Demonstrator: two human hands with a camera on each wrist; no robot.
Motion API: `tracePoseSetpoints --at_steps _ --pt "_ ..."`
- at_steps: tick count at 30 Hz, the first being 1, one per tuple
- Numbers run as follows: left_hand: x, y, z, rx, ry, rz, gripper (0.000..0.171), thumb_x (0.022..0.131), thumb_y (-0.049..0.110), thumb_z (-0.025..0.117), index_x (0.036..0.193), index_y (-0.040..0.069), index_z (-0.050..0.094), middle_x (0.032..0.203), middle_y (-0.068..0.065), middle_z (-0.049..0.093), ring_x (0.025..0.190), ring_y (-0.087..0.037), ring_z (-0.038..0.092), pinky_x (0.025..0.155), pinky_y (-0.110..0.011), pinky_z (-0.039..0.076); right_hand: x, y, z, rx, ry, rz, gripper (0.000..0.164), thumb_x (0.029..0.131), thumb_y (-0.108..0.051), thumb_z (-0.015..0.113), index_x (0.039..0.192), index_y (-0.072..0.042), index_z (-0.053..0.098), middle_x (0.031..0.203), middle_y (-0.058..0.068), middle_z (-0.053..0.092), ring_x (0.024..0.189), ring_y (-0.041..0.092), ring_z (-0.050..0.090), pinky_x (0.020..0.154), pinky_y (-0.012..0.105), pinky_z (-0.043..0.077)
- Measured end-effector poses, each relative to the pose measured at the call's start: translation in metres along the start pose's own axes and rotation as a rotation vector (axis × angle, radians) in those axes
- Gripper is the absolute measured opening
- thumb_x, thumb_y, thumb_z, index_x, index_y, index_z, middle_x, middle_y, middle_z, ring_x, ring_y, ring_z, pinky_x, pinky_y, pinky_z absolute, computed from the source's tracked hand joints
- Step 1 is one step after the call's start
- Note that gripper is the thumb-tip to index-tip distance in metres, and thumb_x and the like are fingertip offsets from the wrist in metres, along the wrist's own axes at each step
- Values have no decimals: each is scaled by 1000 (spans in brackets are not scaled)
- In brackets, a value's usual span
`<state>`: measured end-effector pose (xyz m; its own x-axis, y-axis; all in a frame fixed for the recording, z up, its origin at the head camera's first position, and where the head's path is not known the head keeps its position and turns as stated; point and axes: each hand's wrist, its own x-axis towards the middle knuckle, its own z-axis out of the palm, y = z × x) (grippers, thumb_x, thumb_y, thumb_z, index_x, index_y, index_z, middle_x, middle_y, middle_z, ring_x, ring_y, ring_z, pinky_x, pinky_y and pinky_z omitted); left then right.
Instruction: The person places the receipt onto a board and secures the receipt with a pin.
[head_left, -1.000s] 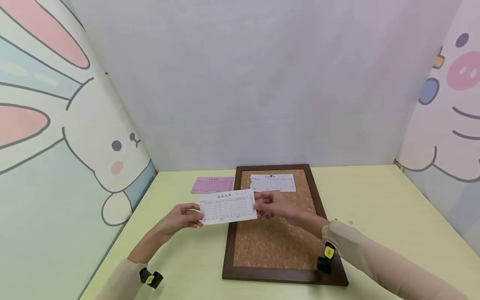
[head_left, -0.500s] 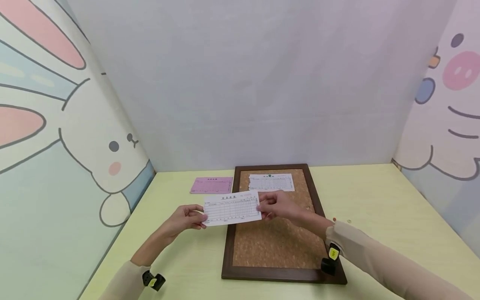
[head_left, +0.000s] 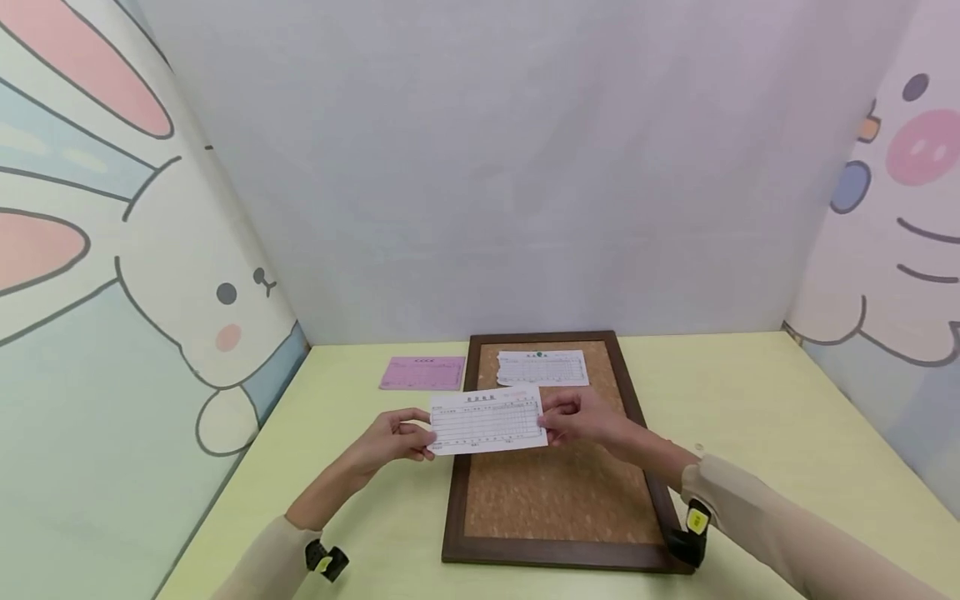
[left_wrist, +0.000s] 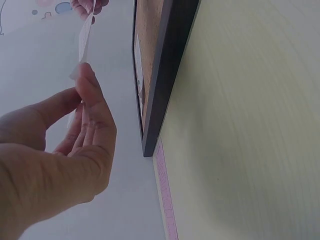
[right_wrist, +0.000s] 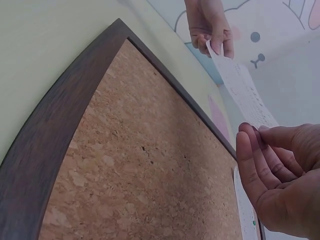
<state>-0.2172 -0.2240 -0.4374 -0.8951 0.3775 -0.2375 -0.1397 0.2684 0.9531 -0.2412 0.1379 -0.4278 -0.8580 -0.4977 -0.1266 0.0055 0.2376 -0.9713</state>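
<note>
A white printed form slip (head_left: pixel 487 423) hangs in the air over the left part of a framed cork board (head_left: pixel 555 508). Its left end is pinched between the thumb and fingers of my left hand (head_left: pixel 393 437). My right hand (head_left: pixel 588 417) pinches the right end, above the cork. Behind it, another white form (head_left: pixel 542 369) lies at the top of the board, with a green pushpin (head_left: pixel 539 355) at its upper edge. In the right wrist view the held slip (right_wrist: pixel 242 87) stretches between both hands, clear of the cork.
A pink form pad (head_left: pixel 422 373) lies on the pale yellow table (head_left: pixel 787 433), left of the board. The board's dark wooden frame (head_left: pixel 562 552) forms a raised edge. A grey wall (head_left: pixel 480 208) stands behind, with cartoon-painted panels at both sides. A small pale item (head_left: pixel 699 447) lies near my right sleeve.
Both hands have carried the white slip to the right, further over the cork board, and slightly lower in the head view. Both keep their pinch on it.
</note>
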Motion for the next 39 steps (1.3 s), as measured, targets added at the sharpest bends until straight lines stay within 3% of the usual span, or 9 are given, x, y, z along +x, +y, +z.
tracePoseSetpoints --at_steps 9,16,23,29,39 --pt "19 7 13 28 -23 36 36 100 19 67 126 -5 60 98 -5 77 84 -17 71 81 -32 59 -13 8 -17 3 17 12 29 99 -8 66 120 11 65 83 4 72 75 13 69 75 38 64" --pt "32 12 22 -13 38 23 34 101 17 64 125 -7 59 98 -2 76 83 -10 68 82 -32 59 -15 7 -25 6 21 8 30 99 -8 66 119 14 63 82 3 72 74 11 69 74 36 63" --pt "50 12 35 -33 108 -9 30 100 16 65 121 -5 62 95 -1 74 80 -11 66 82 -31 59 -17 15 -34 -9 64 25 36 98 -11 68 123 14 62 86 7 74 74 13 68 72 34 63" --pt "62 7 43 -32 126 -40 25 100 12 64 118 -4 63 97 -6 72 80 -12 65 81 -30 59 -19 25 -38 29 91 71 36 98 -15 69 122 12 63 84 4 73 74 13 67 71 31 62" --pt "82 7 56 -80 42 -24 30 100 7 62 127 -6 57 99 -5 70 82 -10 69 82 -30 61 -15 33 -51 -13 163 110 38 100 -13 66 126 13 60 90 5 74 76 14 66 69 28 60"
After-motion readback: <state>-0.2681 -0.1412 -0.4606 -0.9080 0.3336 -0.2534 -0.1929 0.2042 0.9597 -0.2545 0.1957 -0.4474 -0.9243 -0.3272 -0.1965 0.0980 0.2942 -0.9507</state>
